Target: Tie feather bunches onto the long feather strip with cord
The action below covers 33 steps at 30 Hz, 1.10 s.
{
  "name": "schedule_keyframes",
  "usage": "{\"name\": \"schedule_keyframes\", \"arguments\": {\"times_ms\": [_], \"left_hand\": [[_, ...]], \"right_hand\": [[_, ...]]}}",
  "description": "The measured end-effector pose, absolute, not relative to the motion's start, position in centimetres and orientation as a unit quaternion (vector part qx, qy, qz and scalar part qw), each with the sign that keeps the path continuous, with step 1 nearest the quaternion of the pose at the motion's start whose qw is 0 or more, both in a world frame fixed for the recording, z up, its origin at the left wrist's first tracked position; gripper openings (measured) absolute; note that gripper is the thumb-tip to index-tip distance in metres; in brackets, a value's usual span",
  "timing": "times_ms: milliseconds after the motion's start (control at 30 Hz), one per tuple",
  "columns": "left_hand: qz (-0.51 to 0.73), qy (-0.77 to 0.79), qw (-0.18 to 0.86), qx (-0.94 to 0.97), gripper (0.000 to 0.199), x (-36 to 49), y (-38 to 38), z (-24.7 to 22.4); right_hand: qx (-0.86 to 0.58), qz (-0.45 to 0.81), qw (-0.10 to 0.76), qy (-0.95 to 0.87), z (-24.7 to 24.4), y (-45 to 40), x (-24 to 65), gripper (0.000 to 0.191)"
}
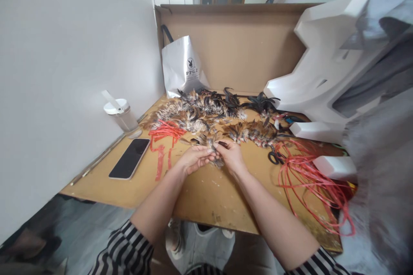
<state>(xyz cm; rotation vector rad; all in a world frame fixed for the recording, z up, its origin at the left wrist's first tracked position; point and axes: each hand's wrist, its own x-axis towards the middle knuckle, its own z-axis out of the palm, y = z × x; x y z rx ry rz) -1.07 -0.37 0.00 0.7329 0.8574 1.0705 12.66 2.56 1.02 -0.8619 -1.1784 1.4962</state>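
Observation:
Over the middle of the table, my left hand (pixel 197 157) and my right hand (pixel 229 156) meet at a small bunch of brown feathers (pixel 217 162). Thumb and fingers of each hand pinch the bunch from either side, and some feathers stick out above and below. Just behind lie piles of loose brown and black feathers (pixel 200 107). Another row of brown feathers (pixel 253 132) is to the right of my hands. Red plastic strips (pixel 166 131) lie left of them, some hanging toward the front.
A black phone (pixel 129 159) and a lidded cup (pixel 121 117) are at the left. Black-handled scissors (pixel 275 155) and tangled red plastic strands (pixel 309 180) lie right. A silver bag (pixel 182 66) leans on the cardboard (pixel 245 47) behind; white foam pieces (pixel 322 68) stand right.

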Motion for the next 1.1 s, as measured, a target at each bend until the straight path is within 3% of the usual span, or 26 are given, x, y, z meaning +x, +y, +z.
{"name": "schedule_keyframes", "arguments": {"times_ms": [400,767,1100], "left_hand": [[0.532,0.396,0.678,0.318,0.013,-1.3,-0.08,-0.08],[0.489,0.373,0.723,0.314,0.011,-1.03,-0.33,0.29],[0.552,0.328,0.707,0.296,0.007,-0.87,-0.16,0.23]], "right_hand": [[-0.332,0.73,0.468,-0.371,1.5,2.93,13.26,0.028],[-0.36,0.64,0.491,-0.469,0.78,2.85,12.83,0.028],[-0.323,0.679,0.485,-0.446,0.6,2.81,12.71,0.025]]}}
